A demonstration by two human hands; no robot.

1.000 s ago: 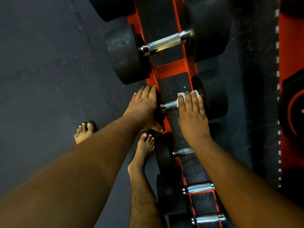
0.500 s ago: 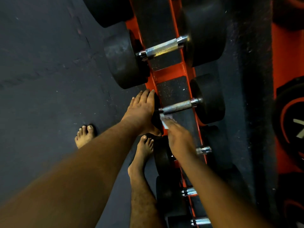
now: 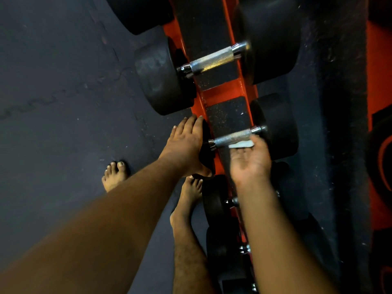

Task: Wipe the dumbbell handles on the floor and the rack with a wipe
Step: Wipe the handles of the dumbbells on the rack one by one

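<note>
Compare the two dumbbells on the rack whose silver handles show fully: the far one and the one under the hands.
The far dumbbell has bigger black heads than the near dumbbell. The far one is untouched; the left hand rests on the near one's head, and the right hand holds a white wipe against its handle. Both lie across the orange rack, tilted alike, with knurled silver handles.

Legible text, labels, brands, numbers, signs: none. The dumbbell heads, the orange rack and the floor mat carry no marking that can be read in this view; surfaces are dark and partly blurred.
</note>
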